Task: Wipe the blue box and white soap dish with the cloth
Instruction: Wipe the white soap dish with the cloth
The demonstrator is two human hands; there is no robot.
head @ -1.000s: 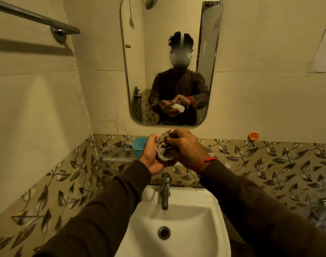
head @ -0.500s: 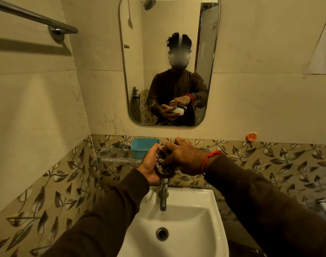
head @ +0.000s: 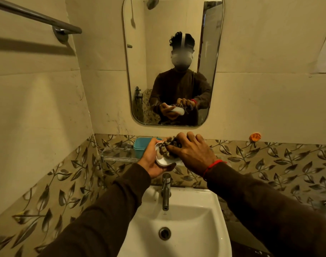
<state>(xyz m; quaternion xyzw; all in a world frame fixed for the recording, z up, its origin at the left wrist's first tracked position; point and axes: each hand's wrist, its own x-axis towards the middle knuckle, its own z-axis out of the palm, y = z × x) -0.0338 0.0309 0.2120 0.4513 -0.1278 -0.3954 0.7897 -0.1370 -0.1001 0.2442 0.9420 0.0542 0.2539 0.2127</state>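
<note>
Soap-dish wiping in hand: left hand (head: 153,162) fingers clamp the white soap dish (head: 163,160), right hand (head: 191,151) fingers clamp the cloth (head: 167,148) inside; next, likely the blue box (head: 141,146).

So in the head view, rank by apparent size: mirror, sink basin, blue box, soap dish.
1. Mirror, largest.
2. Sink basin, though its bottom is cut off by the frame.
3. and 4. Blue box and white soap dish: both partly hidden by the left hand, so unsure.

Glossy white soap dish (head: 163,161), patterned fabric cloth (head: 167,148).
</note>
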